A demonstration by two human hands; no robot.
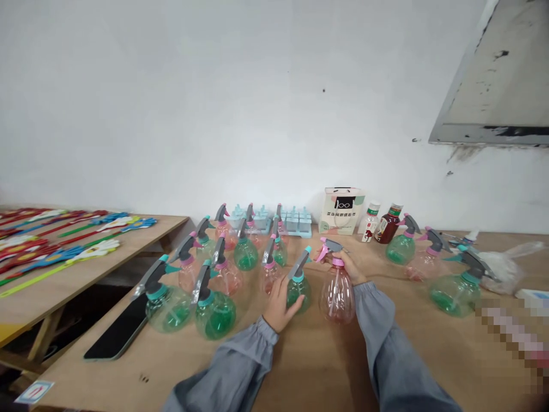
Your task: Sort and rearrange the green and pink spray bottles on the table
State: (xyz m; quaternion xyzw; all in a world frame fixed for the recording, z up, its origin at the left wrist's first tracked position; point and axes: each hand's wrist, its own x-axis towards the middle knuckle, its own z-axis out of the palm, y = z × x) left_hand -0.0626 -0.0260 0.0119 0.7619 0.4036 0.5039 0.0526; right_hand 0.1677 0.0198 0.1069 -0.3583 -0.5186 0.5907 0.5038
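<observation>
My right hand (350,268) is closed behind the neck of a clear pink spray bottle (337,297), with its pink and grey trigger head (331,246) pointing left. The bottle is upright, and most of the fingers are hidden behind it. Just left of it, a green spray bottle (299,290) with a grey and teal head stands on the table. My left hand (279,303) is at that bottle's left side, fingers stretched out and thumb apart across its front. Whether the palm touches it I cannot tell.
Several pink and green spray bottles (215,316) stand left, others (455,294) right. A phone (118,332) lies near the left edge. Behind are pale blue moulds (298,223), a paper bag (342,213), two drink bottles (388,224). Colourful hand-shaped sticks (81,254) cover a neighbouring table.
</observation>
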